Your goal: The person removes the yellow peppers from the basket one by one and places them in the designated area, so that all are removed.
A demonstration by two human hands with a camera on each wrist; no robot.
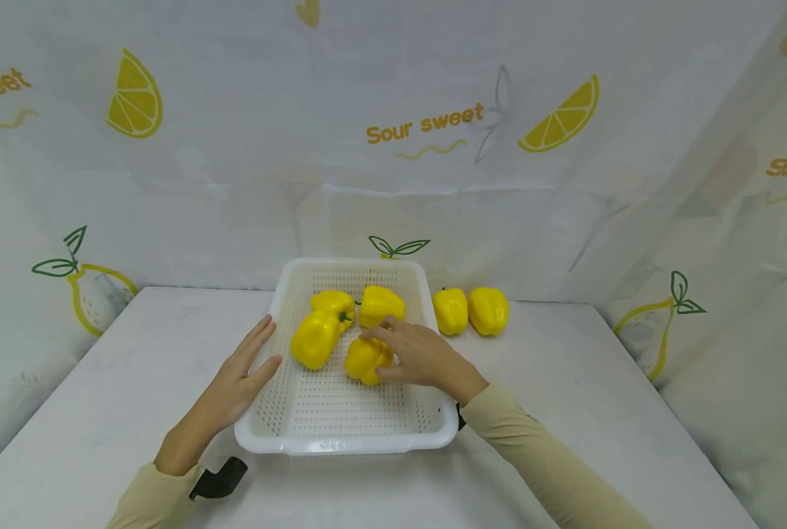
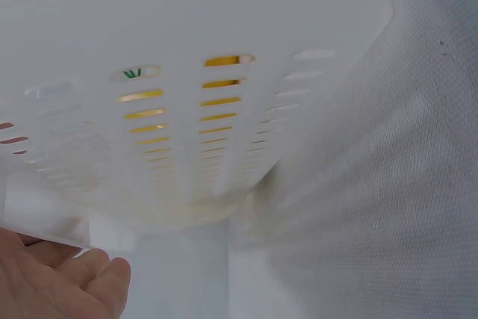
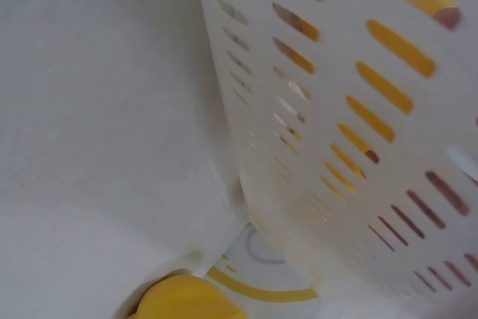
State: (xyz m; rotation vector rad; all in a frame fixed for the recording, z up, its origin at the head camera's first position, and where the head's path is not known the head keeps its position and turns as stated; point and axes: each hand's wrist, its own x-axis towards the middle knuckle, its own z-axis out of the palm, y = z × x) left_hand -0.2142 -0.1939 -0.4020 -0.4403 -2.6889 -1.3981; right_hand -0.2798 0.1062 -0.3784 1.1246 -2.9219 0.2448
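A white perforated plastic basket (image 1: pixel 327 444) stands on the table with several yellow bell peppers inside. My right hand (image 1: pixel 422 354) reaches over its right side, thumb and fingers around a yellow bell pepper (image 1: pixel 365 360) low in the basket. Behind that one lies another pepper (image 1: pixel 381 305), and two more, one of them a front pepper (image 1: pixel 315 342), sit together on the left. My left hand (image 1: pixel 237 378) lies along the left rim with its fingers extended. In the left wrist view, the left fingers (image 2: pixel 108 285) show at the rim, and yellow shows through the slots.
Two more yellow peppers, a nearer one (image 1: pixel 450 311) and an outer one (image 1: pixel 489 311), stand on the white table (image 1: pixel 565 411) just right of the basket. A lemon-printed white curtain (image 1: pixel 267 147) hangs behind the table's back edge. A black strap end (image 1: pixel 220 477) hangs at the left wrist.
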